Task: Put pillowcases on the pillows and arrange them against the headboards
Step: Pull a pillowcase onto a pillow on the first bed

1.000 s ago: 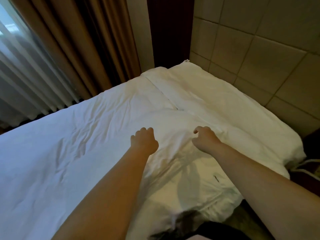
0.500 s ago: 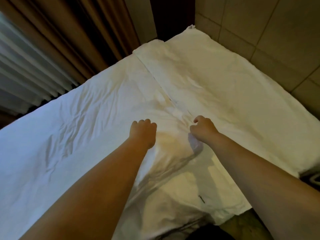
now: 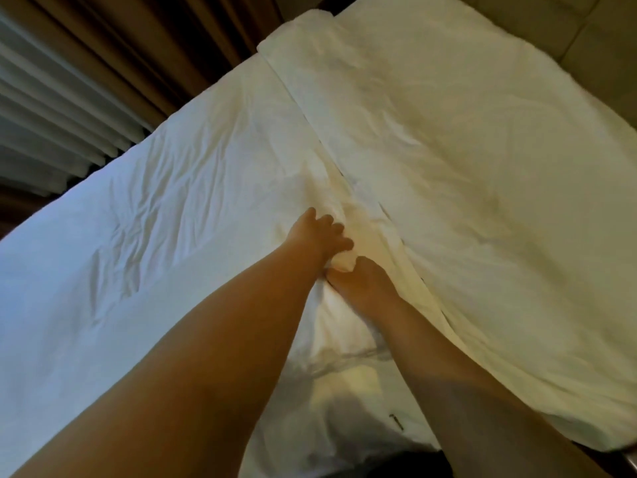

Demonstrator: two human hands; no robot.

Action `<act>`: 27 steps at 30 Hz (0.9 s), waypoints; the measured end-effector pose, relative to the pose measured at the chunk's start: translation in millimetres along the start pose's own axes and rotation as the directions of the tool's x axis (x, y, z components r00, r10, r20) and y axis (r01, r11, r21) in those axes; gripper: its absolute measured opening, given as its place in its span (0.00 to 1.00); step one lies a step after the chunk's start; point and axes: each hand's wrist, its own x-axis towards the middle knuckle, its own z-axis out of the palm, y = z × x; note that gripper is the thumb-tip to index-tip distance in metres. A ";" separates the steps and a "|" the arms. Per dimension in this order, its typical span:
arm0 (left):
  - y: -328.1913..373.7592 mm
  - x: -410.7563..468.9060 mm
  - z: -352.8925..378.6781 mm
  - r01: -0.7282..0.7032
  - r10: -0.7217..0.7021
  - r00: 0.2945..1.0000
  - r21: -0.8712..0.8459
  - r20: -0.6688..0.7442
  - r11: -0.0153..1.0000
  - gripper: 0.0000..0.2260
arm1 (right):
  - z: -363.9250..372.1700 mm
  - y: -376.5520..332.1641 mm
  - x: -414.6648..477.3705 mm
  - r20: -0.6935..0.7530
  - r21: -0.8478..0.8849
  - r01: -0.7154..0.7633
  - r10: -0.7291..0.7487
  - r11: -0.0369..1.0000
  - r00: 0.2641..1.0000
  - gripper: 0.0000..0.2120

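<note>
A: White cotton, the pillowcase (image 3: 344, 343) at the near edge of the bed (image 3: 138, 253): left hand (image 3: 319, 236) and right hand (image 3: 365, 288), apart a moment ago, have met, both clutching one bunched fold
B: Tugging it snug, I'd say; the far pillow (image 3: 482, 167) already lies by the headboard (image 3: 606, 46)

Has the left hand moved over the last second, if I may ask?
Yes: the left hand moved right to the pillow edge, meeting the right hand on the pillowcase.
</note>
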 end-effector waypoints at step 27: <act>-6.3 -331.5 141.8 0.070 -0.099 0.802 -0.071 -0.589 0.995 0.11 | 242.0 -61.7 -228.7 -0.437 -0.624 0.182 -0.532 0.760 0.726 0.11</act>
